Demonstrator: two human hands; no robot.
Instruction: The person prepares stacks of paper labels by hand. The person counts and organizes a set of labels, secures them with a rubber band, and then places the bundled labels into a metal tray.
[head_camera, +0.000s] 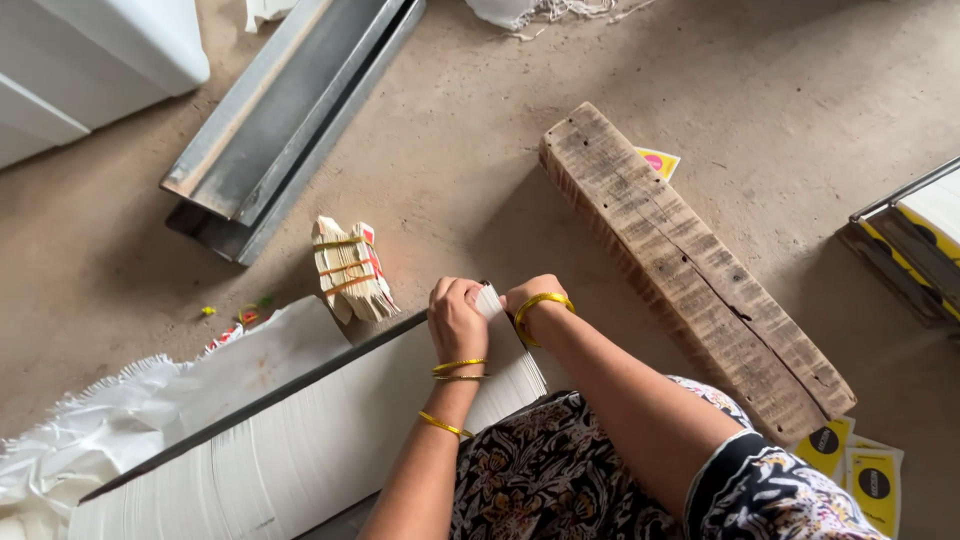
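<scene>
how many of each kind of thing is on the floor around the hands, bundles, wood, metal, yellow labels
banded card bundle: 1
long row of white cards: 1
wooden beam: 1
metal channel: 1
loose yellow labels, one behind the beam, at least two at its near end: 3
total: 7
Both hands, left and right, pinch a few white cards.

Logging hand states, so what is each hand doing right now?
Left hand: fingers closed on the small white paper stack.
Right hand: closed on the same stack's other side, above the long row of white sheets.
</scene>
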